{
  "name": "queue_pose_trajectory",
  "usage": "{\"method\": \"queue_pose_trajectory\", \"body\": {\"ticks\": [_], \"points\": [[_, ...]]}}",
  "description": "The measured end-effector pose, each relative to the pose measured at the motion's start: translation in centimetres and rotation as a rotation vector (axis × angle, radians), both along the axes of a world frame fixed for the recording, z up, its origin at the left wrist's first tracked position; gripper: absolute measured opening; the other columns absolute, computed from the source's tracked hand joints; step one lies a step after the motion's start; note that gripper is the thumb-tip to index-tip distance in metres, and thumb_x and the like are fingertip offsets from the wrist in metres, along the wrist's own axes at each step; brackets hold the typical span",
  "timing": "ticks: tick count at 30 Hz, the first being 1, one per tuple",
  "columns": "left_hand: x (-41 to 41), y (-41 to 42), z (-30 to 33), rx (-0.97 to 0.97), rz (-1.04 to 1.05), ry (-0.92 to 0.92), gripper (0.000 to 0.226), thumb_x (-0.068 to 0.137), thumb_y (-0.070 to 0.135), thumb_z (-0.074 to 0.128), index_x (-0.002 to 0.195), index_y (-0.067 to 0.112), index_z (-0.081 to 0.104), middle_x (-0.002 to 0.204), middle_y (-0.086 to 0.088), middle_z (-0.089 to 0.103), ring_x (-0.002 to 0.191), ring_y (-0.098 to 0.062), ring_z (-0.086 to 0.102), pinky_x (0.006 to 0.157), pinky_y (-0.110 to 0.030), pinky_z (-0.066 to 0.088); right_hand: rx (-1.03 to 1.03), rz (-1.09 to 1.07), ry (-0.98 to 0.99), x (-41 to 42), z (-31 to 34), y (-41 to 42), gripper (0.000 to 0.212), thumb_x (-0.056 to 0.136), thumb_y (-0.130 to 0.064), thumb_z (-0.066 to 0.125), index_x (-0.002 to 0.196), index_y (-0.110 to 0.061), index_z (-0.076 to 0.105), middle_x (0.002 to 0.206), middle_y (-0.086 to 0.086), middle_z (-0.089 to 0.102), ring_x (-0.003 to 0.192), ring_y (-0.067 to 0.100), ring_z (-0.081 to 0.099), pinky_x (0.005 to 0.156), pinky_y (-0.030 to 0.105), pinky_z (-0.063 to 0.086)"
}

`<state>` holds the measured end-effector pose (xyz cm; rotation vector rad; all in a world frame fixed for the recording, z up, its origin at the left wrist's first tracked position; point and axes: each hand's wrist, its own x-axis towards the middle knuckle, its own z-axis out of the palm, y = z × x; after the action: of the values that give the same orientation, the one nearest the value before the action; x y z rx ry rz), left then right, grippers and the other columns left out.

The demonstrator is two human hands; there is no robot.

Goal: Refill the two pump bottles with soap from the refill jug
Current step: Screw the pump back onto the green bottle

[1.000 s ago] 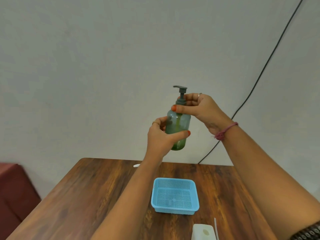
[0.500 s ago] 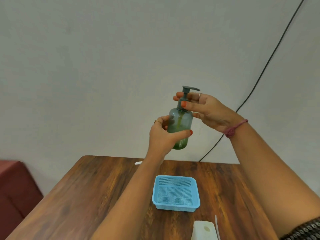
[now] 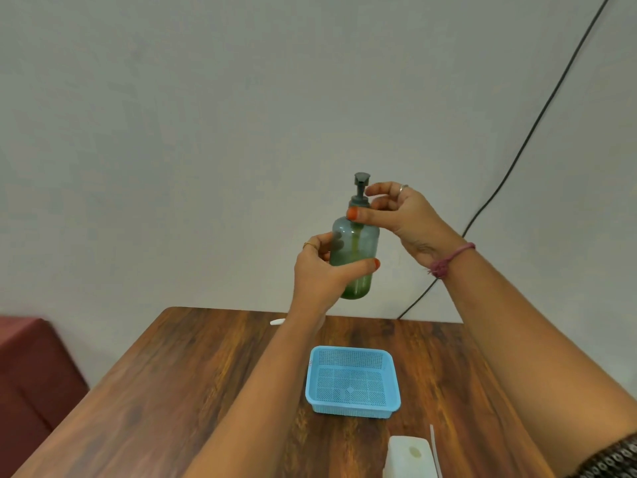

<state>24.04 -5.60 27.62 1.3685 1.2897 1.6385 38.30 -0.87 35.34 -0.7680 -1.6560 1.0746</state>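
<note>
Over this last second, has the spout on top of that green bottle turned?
Yes. The pump spout has swung from pointing left, through right, to facing the camera, while the bottle stays before the wall.

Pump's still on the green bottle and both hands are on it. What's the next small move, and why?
Probably keep twisting the pump collar off with the right hand while the left hand steadies the green bottle: the pump is seated, so no soap can go in yet.

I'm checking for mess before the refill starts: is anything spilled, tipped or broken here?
Nothing stands out. The green pump bottle is held upright above the table by the left hand, the right hand at its collar. The blue basket sits flat; no spill shows.
</note>
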Motion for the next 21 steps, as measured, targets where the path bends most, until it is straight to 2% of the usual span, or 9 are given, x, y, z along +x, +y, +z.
{"method": "queue_pose_trajectory", "body": {"ticks": [2, 4, 8, 12, 16, 21], "points": [[-0.2, -0.1, 0.0, 0.001, 0.0, 0.006, 0.071, 0.057, 0.031, 0.092, 0.115, 0.031, 0.051, 0.105, 0.019, 0.057, 0.093, -0.002, 0.058, 0.056, -0.003, 0.047, -0.039, 0.12, -0.018, 0.4, -0.3, 0.1, 0.067, 0.059, -0.03, 0.082, 0.12, -0.017, 0.057, 0.116, 0.005, 0.067, 0.112, 0.02, 0.062, 0.098, 0.035, 0.048], [-0.4, -0.1, 0.0, 0.001, -0.009, 0.02, 0.073, 0.058, 0.03, 0.092, 0.119, 0.028, 0.052, 0.106, 0.016, 0.058, 0.093, -0.002, 0.058, 0.057, -0.004, 0.047, -0.095, 0.254, -0.003, 1.0, -0.5, 0.1, 0.062, 0.069, -0.028, 0.076, 0.126, -0.02, 0.055, 0.126, 0.0, 0.064, 0.12, 0.015, 0.058, 0.103, 0.035, 0.042], [-0.5, -0.3, -0.1, -0.013, -0.036, 0.041, 0.071, 0.059, 0.028, 0.091, 0.119, 0.026, 0.054, 0.111, 0.011, 0.06, 0.098, -0.004, 0.058, 0.063, -0.007, 0.048, -0.078, 0.338, -0.016, 0.7, -1.0, -0.1, 0.045, 0.083, -0.017, 0.062, 0.128, -0.014, 0.055, 0.125, 0.004, 0.065, 0.12, 0.017, 0.058, 0.1, 0.029, 0.047], [-0.7, -0.2, -0.2, -0.014, -0.035, 0.012, 0.072, 0.058, 0.027, 0.092, 0.12, 0.025, 0.056, 0.111, 0.01, 0.061, 0.097, -0.005, 0.059, 0.059, -0.005, 0.049, -0.044, 0.18, 0.022, -0.2, -1.1, -0.3, 0.035, 0.078, -0.012, 0.072, 0.112, -0.011, 0.067, 0.108, 0.005, 0.073, 0.108, 0.016, 0.066, 0.093, 0.028, 0.052], [-0.7, -0.1, -0.5, 0.0, -0.003, -0.004, 0.071, 0.056, 0.029, 0.092, 0.115, 0.03, 0.052, 0.106, 0.015, 0.059, 0.094, -0.003, 0.059, 0.057, -0.003, 0.047, -0.065, -0.007, 0.123, -1.4, -1.7, -0.7, 0.038, 0.065, -0.014, 0.085, 0.101, -0.01, 0.072, 0.096, 0.003, 0.076, 0.095, 0.013, 0.071, 0.079, 0.021, 0.055], [-0.4, 0.0, -0.9, -0.021, 0.013, -0.037, 0.072, 0.054, 0.03, 0.093, 0.115, 0.031, 0.053, 0.107, 0.016, 0.06, 0.096, -0.002, 0.059, 0.059, -0.003, 0.049, -0.084, -0.15, 0.18, -3.0, -2.3, -1.4, 0.045, 0.058, -0.019, 0.09, 0.098, -0.009, 0.072, 0.091, 0.003, 0.076, 0.088, 0.015, 0.072, 0.08, 0.029, 0.058]]}}
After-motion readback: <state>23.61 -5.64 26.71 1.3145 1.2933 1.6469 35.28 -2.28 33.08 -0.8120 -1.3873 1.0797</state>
